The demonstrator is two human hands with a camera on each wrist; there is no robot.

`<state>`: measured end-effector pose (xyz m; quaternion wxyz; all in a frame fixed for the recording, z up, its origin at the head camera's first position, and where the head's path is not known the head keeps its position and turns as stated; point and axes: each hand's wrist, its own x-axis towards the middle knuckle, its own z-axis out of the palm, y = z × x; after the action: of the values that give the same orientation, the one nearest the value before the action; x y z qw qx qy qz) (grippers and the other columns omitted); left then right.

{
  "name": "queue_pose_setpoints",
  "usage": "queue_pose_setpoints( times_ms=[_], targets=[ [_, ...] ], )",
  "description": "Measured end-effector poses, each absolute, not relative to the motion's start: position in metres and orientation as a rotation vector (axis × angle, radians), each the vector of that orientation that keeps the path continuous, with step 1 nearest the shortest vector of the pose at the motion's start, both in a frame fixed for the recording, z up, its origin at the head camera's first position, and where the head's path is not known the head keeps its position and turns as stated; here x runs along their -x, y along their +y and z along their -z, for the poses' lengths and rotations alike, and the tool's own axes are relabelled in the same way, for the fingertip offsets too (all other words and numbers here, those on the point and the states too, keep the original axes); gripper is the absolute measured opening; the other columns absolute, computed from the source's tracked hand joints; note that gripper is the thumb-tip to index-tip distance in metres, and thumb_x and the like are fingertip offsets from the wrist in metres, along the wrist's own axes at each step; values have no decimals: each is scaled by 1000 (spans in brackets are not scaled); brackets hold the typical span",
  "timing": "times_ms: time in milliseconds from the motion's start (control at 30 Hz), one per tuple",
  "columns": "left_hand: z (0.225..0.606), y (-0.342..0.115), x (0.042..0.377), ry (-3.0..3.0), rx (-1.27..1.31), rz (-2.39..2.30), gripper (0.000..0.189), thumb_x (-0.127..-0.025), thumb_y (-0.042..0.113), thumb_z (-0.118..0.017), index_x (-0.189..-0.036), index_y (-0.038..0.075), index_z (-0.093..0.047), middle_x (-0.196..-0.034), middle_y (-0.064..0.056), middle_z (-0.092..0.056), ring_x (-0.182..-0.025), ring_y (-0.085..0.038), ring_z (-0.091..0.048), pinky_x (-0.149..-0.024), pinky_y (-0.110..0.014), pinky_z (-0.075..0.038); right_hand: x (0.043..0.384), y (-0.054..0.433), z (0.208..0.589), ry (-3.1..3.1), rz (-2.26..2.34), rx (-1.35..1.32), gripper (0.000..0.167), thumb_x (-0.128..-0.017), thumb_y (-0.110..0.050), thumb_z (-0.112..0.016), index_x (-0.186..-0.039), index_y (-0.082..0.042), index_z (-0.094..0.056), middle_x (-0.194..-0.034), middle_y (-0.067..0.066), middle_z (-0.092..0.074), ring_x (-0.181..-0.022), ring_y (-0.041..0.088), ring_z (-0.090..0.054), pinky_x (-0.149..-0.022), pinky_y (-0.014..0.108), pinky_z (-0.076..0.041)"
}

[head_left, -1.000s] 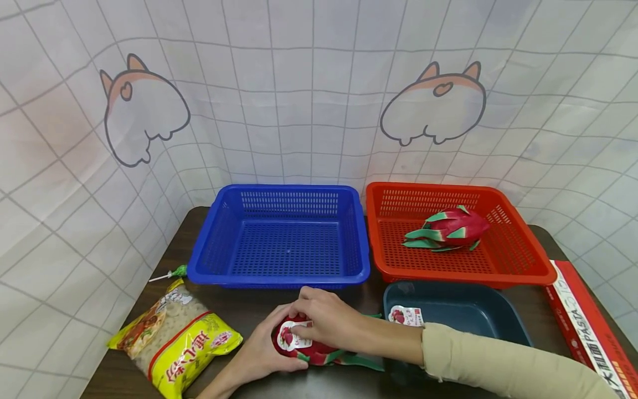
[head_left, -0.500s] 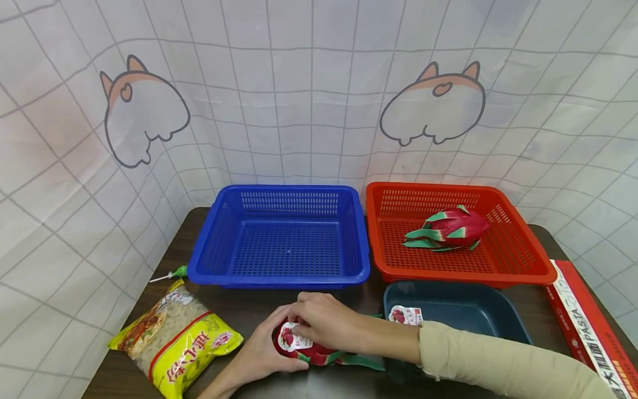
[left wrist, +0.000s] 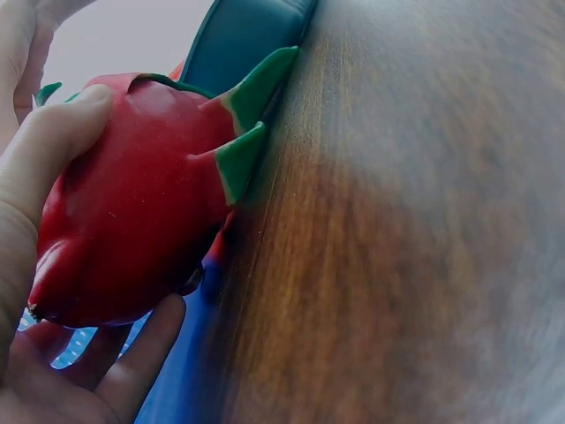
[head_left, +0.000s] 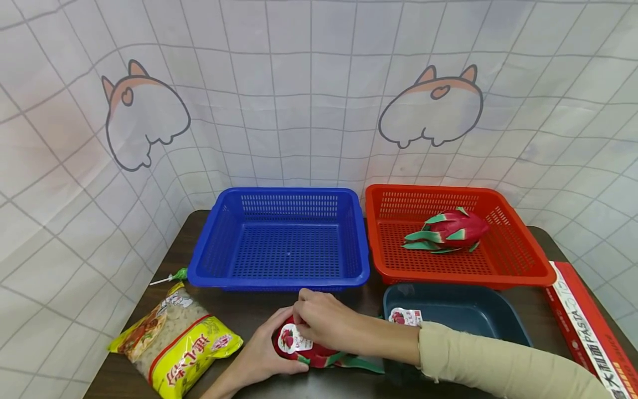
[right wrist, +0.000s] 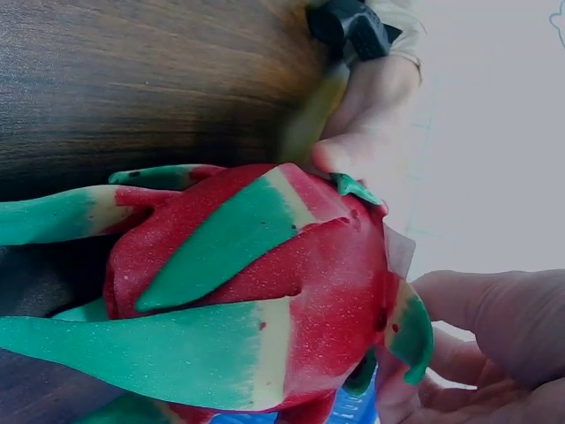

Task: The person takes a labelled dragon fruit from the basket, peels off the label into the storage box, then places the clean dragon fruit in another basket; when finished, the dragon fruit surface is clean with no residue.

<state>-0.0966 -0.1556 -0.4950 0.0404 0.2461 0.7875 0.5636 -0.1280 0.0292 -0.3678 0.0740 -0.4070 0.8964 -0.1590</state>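
Observation:
A red dragon fruit (head_left: 319,355) with green scales lies on the table's near middle, its long scales pointing right. My left hand (head_left: 266,348) grips its left end, thumb at the near side and fingers round the far side. On the fruit's top is a white label sticker (head_left: 289,338) with a fruit picture. My right hand (head_left: 331,324) bends over from the right, fingers curled, pinching the sticker's right part; the fingertips are hidden in the head view. A translucent sticker edge (right wrist: 399,252) stands off the fruit beside the right fingers in the right wrist view.
Behind are a blue basket (head_left: 366,260) and a red basket (head_left: 528,277) containing another dragon fruit (head_left: 451,230). A dark tray (head_left: 518,332) bears a similar label (head_left: 405,316). Pasta bag (head_left: 181,343) and green lollipop (head_left: 179,274) lie left, a red pasta box (head_left: 588,327) right.
My right fingers have curled in more over the sticker, shifting slightly on its right part. The left hand and the dragon fruit stay in place.

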Motion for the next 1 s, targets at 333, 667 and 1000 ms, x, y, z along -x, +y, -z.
queue_pose_setpoints(
  times_ms=[333,667,1000],
  targets=[
    [495,-157,97,2407,-687,-1699,89,-70,29,-88,-145,31,-41,-138,3,-50,-111,-7,-56,-89,-22,-53,128,29,366,2750,345,1207,18,-83,-19,-74,-69,-15,-63,-73,-5,-52,-64,7,-44,-58,18,-35],
    [496,-155,98,2404,-732,-1723,90,-68,28,-89,-144,30,-41,-138,3,-50,-111,-6,-56,-88,-22,-53,130,32,367,2737,400,1245,16,-85,-12,-69,-71,-14,-63,-72,-4,-55,-67,5,-48,-62,16,-42],
    [495,-156,97,2356,-662,-1730,87,-70,28,-88,-144,32,-41,-139,4,-49,-110,-8,-57,-87,-23,-54,129,29,358,2633,388,1139,17,-88,-17,-70,-75,-14,-59,-67,-6,-55,-63,3,-46,-58,16,-39]
  ],
)
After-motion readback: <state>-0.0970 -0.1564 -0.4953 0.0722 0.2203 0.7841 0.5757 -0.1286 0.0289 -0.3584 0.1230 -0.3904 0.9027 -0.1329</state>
